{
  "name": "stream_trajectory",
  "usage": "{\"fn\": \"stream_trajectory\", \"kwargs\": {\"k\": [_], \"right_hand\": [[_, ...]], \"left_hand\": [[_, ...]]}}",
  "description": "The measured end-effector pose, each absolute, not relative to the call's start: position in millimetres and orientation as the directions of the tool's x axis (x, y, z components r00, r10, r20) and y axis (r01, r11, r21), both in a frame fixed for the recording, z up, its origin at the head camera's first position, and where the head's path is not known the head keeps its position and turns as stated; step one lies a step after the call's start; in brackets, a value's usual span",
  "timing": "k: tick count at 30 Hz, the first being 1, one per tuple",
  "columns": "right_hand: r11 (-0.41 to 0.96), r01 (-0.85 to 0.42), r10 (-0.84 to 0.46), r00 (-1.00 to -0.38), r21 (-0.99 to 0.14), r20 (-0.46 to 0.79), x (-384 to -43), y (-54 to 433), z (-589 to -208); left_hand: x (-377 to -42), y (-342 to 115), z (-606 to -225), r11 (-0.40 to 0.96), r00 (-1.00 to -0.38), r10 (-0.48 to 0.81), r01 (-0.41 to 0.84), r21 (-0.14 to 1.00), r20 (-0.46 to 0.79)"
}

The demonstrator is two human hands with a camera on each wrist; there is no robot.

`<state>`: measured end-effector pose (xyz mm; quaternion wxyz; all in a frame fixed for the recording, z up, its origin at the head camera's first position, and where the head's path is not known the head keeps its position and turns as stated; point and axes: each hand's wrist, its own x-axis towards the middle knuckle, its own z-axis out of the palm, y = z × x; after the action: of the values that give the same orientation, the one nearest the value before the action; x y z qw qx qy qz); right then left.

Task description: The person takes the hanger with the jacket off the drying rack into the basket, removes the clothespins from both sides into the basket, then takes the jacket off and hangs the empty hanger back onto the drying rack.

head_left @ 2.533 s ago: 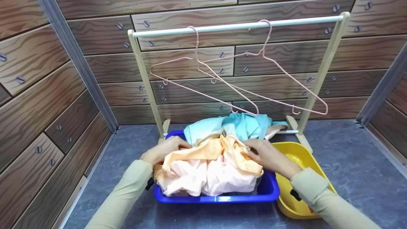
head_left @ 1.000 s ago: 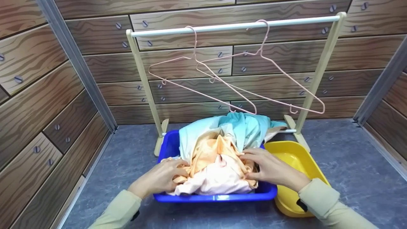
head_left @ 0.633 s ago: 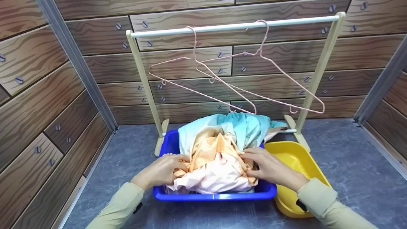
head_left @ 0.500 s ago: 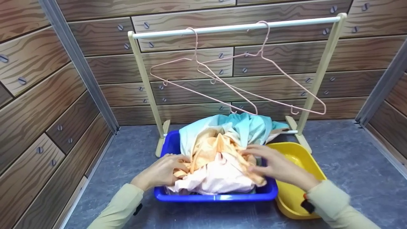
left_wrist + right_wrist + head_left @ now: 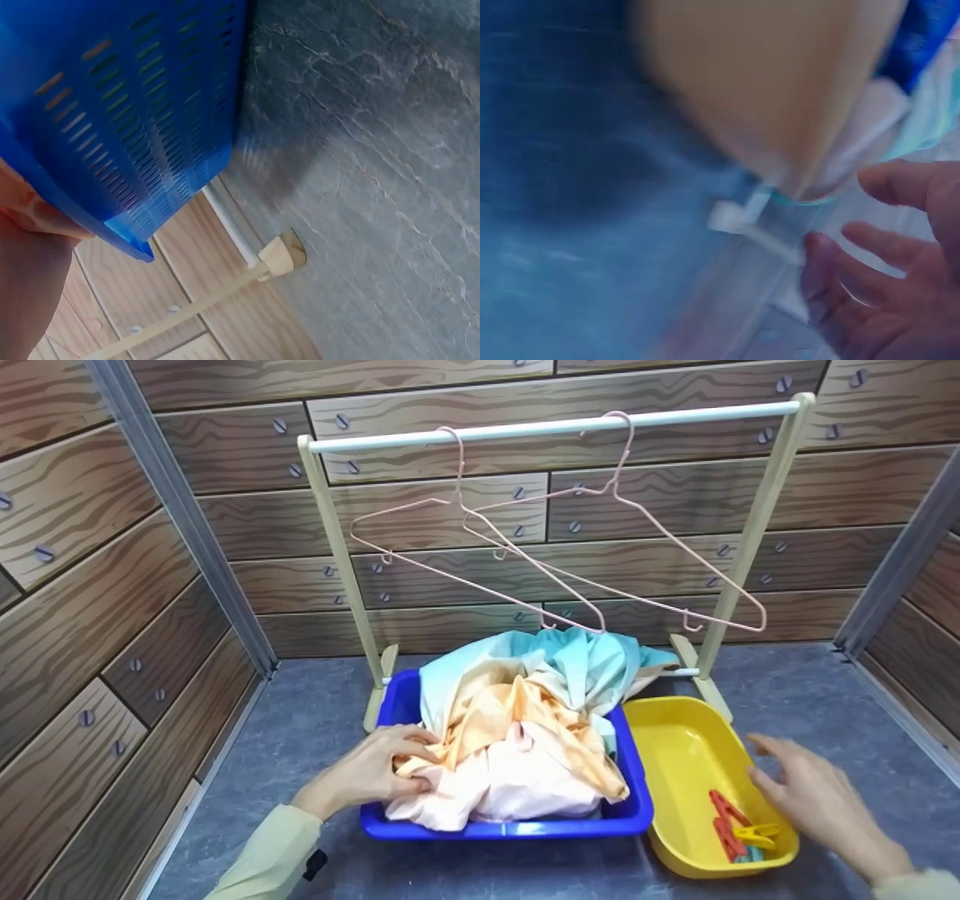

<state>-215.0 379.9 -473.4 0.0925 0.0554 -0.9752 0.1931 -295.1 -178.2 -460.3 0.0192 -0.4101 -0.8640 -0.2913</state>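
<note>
In the head view, my left hand rests on the left end of an orange and pale pink garment heaped in a blue basket. Its fingers and thumb stand apart, with orange cloth showing between them. Only part of this hand shows in the left wrist view, at the rim of the slotted basket. My right hand, holding nothing, is just right of a yellow tray. Red, yellow and teal clothespins lie at the tray's near end. The right wrist view is blurred.
Behind the basket stands a clothes rack with two pink wire hangers on its bar. A turquoise garment spills over the basket's back, reaching the rack's lower bar. Wood-patterned walls surround the grey floor at left, back and right.
My right hand has let go of the garment and moved right, past the yellow tray, uncovering the clothespins. The garment's ends have spread outward. My left hand has shifted slightly left and loosened.
</note>
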Motion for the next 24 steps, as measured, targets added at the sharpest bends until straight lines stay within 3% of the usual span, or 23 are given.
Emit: {"fn": "stream_trajectory", "kwargs": {"k": [7, 12, 18, 24], "right_hand": [[0.870, 0.003, 0.059, -0.993, -0.494, 0.098, -212, 384, -502], [0.854, 0.009, 0.081, -0.990, -0.520, 0.116, -220, 381, -505], [0.858, 0.014, 0.071, -0.993, -0.514, 0.091, -233, 378, -501], [0.894, -0.100, 0.013, -0.968, -0.436, 0.249, -244, 375, -474]], "left_hand": [[-295, -184, -459, 0.448, -0.682, 0.657, 0.696, 0.561, 0.321], [-294, -187, -453, 0.420, -0.730, 0.608, 0.630, 0.653, 0.313], [-298, -192, -447, 0.347, -0.723, 0.597, 0.624, 0.700, 0.348], [-317, -197, -429, 0.393, -0.729, 0.577, 0.643, 0.657, 0.368]]}}
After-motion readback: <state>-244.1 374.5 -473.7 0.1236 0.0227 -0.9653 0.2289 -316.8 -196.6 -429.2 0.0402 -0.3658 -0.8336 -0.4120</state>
